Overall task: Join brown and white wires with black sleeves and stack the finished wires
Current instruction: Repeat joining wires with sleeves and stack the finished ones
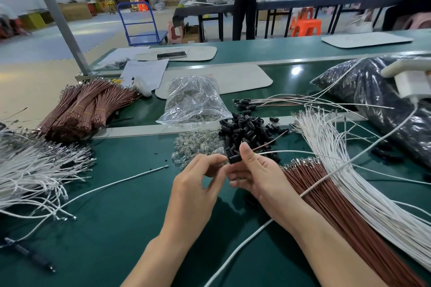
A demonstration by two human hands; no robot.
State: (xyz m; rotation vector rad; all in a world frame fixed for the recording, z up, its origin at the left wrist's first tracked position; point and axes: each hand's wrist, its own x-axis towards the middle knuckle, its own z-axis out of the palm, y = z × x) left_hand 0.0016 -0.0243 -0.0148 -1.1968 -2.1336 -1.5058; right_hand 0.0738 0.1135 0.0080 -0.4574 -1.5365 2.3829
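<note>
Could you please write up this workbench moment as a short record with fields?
Left hand: pinches at the left end of the black sleeve
Right hand: holds the sleeve, thumb on top
Held wires: a white wire and a brown wire run out of the sleeve to the right
Sleeve pile: loose, just beyond the hands
Finished wires: laid further back, sleeves to the left
Brown stock: fanned out on the right
White stock: fanned out beside the brown
Table: green

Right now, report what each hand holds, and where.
The right hand pinches the black sleeve by its middle; a brown wire and a white wire trail from its right end. The left hand pinches at its left end.
</note>
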